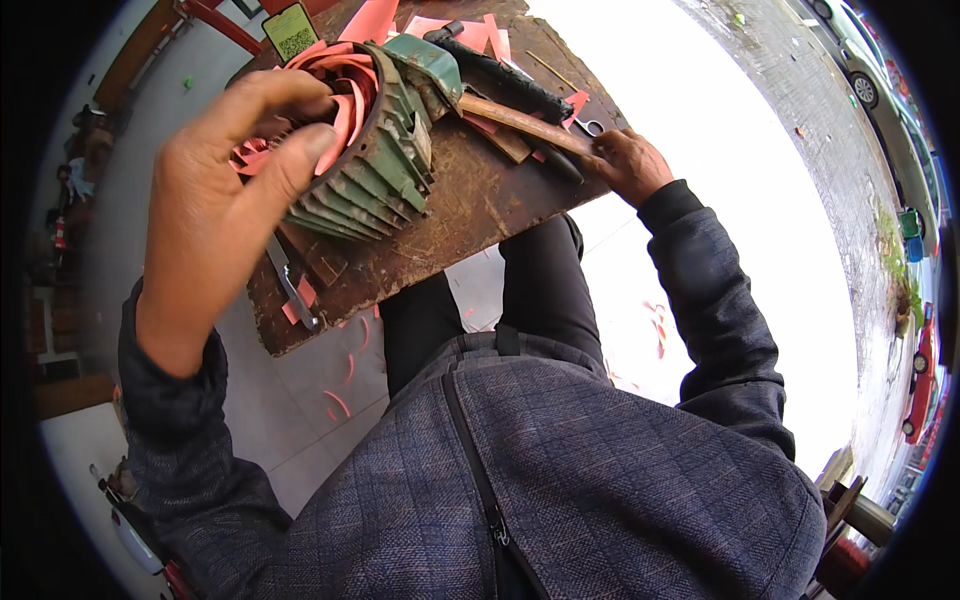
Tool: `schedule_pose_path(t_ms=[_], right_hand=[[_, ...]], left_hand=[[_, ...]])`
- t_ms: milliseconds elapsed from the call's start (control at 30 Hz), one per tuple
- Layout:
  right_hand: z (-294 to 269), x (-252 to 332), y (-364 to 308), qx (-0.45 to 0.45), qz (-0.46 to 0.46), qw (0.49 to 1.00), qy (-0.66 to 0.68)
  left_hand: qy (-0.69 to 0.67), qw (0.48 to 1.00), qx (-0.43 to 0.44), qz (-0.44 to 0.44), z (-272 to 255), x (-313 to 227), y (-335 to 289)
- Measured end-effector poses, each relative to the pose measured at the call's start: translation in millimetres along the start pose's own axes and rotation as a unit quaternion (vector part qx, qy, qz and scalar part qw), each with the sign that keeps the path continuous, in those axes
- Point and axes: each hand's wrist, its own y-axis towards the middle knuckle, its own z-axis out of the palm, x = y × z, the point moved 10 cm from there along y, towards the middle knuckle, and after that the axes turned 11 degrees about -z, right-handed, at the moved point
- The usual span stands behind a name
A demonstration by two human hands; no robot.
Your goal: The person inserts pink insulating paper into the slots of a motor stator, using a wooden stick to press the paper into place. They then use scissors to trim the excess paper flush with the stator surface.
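A green finned motor housing (375, 190) lies on its side, its round opening toward the left. Overlapping pink insulation sheets (352, 108) line that opening. My left hand (215, 165) is at the mouth, its thumb and forefinger bent and apart in a C over the pink sheets; its other fingers are partly hidden. To the right of the housing, my right hand (630, 165) is closed on one end of a wooden handle (525, 125). The handle's other end reaches the green terminal box (425, 68) on the housing; whether it carries a head cannot be seen.
The worn wooden bench top (455, 215) holds a black rod-shaped tool (510, 80), scissors (592, 127), a wood block (505, 143) and a metal tool (295, 295) near its left edge. Pink scraps (338, 402) lie on the floor. Parked cars (870, 85) stand at far right.
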Motion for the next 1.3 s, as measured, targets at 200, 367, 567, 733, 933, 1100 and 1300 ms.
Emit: schedule_pose_path(t_ms=[200,367,567,733,933,1100,1300], right_hand=[[-2,3,24,-0.042,0.008,0.998,0.044],[12,-15,52,0.021,0.064,0.995,-0.072],[19,-23,43,0.108,0.055,0.989,-0.087],[10,-17,-6,0.127,-0.005,0.977,-0.172],[3,2,-22,0.075,-0.081,0.973,-0.204],[14,-12,-20,0.155,0.005,0.962,-0.223],[-22,4,2,0.200,-0.032,0.929,-0.309]], left_hand=[[0.098,0.995,-0.030,0.014,8,27,14],[0.054,0.998,0.020,-0.025,12,38,9],[0.085,0.994,0.056,-0.029,18,37,4],[0.047,0.994,0.057,-0.083,19,40,4],[-0.008,0.991,0.041,-0.124,24,49,-3],[0.034,0.999,0.011,-0.029,22,42,-7],[0.029,0.999,-0.004,0.014,24,54,-7]])
